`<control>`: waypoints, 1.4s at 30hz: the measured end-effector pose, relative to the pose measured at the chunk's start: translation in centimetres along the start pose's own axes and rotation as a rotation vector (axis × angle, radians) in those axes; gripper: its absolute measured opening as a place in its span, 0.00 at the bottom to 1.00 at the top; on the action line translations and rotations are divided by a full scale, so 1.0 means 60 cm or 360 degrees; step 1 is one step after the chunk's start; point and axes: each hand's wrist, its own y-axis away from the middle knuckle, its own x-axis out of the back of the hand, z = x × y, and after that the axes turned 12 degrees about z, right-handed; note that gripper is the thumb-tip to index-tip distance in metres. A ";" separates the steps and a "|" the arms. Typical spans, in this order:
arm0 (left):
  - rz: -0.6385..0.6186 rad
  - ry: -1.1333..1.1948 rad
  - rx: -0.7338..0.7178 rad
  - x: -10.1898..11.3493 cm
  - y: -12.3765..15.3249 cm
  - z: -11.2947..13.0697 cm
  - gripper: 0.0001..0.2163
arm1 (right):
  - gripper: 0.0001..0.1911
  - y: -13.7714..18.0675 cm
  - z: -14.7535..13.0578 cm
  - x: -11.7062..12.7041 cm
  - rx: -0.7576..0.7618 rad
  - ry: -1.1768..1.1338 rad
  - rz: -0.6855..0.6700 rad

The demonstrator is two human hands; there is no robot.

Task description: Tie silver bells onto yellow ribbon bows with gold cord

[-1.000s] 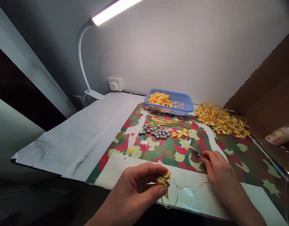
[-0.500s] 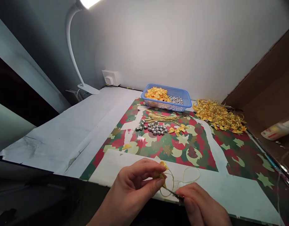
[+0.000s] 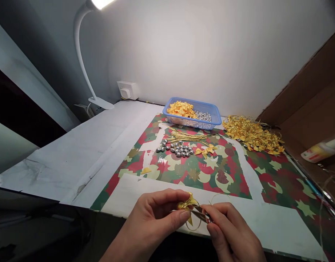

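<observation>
My left hand [image 3: 159, 222] pinches a small yellow ribbon bow [image 3: 191, 201] between thumb and fingertips, just above the table's front edge. Part of the bow is hidden by the fingers. A thin gold cord [image 3: 194, 228] loops below and to the right of it. In my right hand [image 3: 232, 233] is a slim metal tool that looks like tweezers [image 3: 199, 215], its tip reaching the bow beside my left thumb. Silver beads [image 3: 180, 150], gold cords [image 3: 187, 136] and loose yellow bows [image 3: 207, 150] lie farther back on the patterned sheet.
A blue basket [image 3: 193, 123] holds yellow bows and silver beads. To its right is a heap of corded bows [image 3: 251, 134]. A white lamp [image 3: 81, 54] stands at the left. A bottle [image 3: 321, 149] lies at the right, by a brown panel [image 3: 306, 98].
The bow has turned and shows more between my left fingers. My right hand has moved slightly up, and the tool now lies closer against the bow. The camera view has shifted slightly.
</observation>
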 end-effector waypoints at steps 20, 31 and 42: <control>-0.0061 0.0050 -0.0229 -0.003 0.000 -0.012 0.15 | 0.12 -0.035 0.009 0.022 -0.0120 0.0106 0.0163; 0.0336 -0.0359 -0.1081 -0.016 0.013 -0.016 0.22 | 0.15 -0.053 0.068 0.019 0.0085 0.0571 0.0498; 0.0363 -0.0694 -0.1432 -0.034 0.016 -0.006 0.21 | 0.03 -0.067 -0.059 0.009 -0.0105 -0.0285 0.0187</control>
